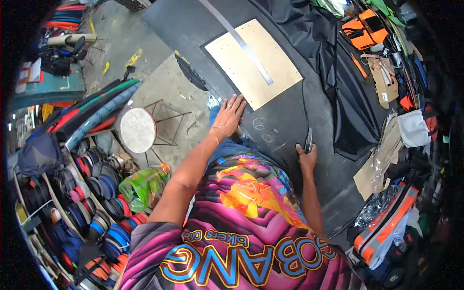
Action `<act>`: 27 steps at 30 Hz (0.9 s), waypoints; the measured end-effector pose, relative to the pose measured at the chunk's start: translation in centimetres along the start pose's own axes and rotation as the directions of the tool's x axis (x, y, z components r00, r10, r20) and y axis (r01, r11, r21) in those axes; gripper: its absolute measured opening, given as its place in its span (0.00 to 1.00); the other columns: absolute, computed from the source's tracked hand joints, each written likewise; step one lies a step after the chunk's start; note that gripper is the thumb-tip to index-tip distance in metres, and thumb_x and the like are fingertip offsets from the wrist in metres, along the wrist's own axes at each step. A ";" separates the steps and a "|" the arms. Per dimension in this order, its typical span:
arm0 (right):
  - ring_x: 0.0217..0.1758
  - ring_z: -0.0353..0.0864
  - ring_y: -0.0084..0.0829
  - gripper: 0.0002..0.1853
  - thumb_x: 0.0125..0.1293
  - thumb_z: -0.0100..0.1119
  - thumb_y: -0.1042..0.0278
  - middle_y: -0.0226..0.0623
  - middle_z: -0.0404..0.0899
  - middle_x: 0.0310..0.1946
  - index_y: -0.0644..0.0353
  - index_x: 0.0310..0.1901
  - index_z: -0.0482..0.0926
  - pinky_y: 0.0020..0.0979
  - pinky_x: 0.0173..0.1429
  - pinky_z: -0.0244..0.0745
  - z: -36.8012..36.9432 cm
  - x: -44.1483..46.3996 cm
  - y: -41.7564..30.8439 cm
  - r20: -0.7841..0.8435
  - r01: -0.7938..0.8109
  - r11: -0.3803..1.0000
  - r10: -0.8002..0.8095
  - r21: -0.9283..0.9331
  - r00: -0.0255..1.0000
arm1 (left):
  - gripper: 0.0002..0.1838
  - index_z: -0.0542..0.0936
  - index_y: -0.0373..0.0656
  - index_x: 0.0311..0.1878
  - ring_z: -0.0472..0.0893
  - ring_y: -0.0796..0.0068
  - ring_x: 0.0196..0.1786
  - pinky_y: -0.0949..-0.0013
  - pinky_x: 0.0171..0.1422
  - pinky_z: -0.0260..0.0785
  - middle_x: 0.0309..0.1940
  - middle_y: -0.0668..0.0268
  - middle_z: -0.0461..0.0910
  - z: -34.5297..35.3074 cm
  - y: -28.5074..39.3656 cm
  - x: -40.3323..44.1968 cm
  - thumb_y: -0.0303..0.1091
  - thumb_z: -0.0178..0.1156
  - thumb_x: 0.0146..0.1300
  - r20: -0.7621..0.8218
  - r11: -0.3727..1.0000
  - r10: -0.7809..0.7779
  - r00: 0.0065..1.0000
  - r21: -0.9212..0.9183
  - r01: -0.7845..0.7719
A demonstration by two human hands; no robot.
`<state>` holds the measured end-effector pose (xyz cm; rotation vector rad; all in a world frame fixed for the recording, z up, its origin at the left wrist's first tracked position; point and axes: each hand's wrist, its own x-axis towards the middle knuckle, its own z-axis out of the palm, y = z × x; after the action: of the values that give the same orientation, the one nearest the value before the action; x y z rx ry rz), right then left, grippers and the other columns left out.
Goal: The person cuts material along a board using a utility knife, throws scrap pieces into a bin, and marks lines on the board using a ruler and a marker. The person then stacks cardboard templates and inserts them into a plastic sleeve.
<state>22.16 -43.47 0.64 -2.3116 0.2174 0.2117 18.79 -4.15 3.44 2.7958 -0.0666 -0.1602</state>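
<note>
My left hand (228,116) lies flat with its fingers spread at the near left corner of a tan board (261,53), on the edge of the dark table (295,111). A long metal ruler (246,50) crosses the board at a slant. To the right, my right hand (308,157) is closed round a slim dark tool with a metallic tip (309,137), which points away from me. A thin dark line runs from near the tool's tip up to the board's right corner. Chalk marks (260,123) show on the dark surface between my hands.
Black sheeting (348,106) lies bunched along the table's right side. Beyond it are an orange pouch (365,30), cardboard pieces (384,82) and an orange-trimmed bag (386,224). On the left stand a round stool (138,129) and shelves of webbing rolls (104,186).
</note>
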 end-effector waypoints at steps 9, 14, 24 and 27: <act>0.18 0.71 0.24 0.22 0.60 0.79 0.60 0.28 0.70 0.24 0.58 0.39 0.72 0.30 0.21 0.69 -0.4 1.2 1.1 0.026 0.014 1.000 -0.015 0.026 1.000 | 0.33 0.65 0.42 0.77 0.54 0.49 0.84 0.42 0.83 0.52 0.82 0.55 0.54 0.0 0.5 0.0 0.41 0.59 0.72 0.023 0.999 -0.034 0.999 0.028 0.034; 0.16 0.70 0.21 0.21 0.60 0.79 0.61 0.26 0.69 0.21 0.56 0.36 0.70 0.30 0.19 0.69 -0.9 1.5 -0.4 0.075 -0.138 0.988 0.133 0.068 0.988 | 0.33 0.67 0.42 0.76 0.57 0.47 0.82 0.43 0.82 0.54 0.79 0.53 0.58 -0.1 0.8 0.4 0.39 0.61 0.69 -0.008 0.999 -0.034 0.999 0.016 0.035; 0.15 0.70 0.21 0.20 0.61 0.78 0.63 0.25 0.69 0.20 0.54 0.35 0.70 0.28 0.18 0.68 -1.1 2.0 0.6 0.069 -0.071 0.994 0.065 0.087 0.996 | 0.32 0.70 0.40 0.72 0.66 0.51 0.72 0.50 0.75 0.60 0.69 0.55 0.68 -1.7 0.7 1.1 0.36 0.64 0.64 -0.066 1.000 0.015 0.998 0.020 -0.014; 0.15 0.70 0.21 0.19 0.61 0.78 0.64 0.26 0.70 0.20 0.55 0.35 0.70 0.28 0.18 0.69 -1.3 1.7 -0.3 0.092 -0.105 0.991 0.097 0.088 0.991 | 0.28 0.74 0.47 0.69 0.71 0.54 0.66 0.51 0.68 0.66 0.63 0.58 0.71 -2.2 0.3 2.0 0.36 0.62 0.65 -0.098 0.999 0.019 0.995 0.039 -0.015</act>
<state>23.98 -44.35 1.31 -2.1963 0.2940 0.3459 21.07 -3.85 5.44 2.8354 -0.0705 -0.0173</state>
